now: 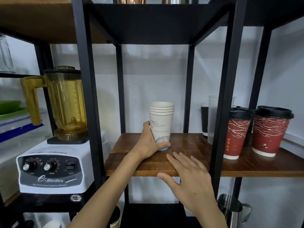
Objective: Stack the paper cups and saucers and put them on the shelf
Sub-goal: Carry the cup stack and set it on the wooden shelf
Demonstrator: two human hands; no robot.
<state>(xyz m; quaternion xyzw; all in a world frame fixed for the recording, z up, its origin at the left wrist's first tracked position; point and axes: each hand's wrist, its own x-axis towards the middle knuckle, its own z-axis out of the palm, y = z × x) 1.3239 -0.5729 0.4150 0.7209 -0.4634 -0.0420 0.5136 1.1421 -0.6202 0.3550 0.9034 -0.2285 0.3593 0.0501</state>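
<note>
Gripping nested paper cups [161, 122] upright on wooden shelf [189, 145], left hand [148, 142], right hand [189, 180] grip wide, empty

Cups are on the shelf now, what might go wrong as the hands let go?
1. The stack of white paper cups is tall and narrow; the left hand grips it low, so a sideways pull on release may tip it.
2. The right hand rests open at the wooden shelf edge; pulling back, it may brush the cups.
</note>
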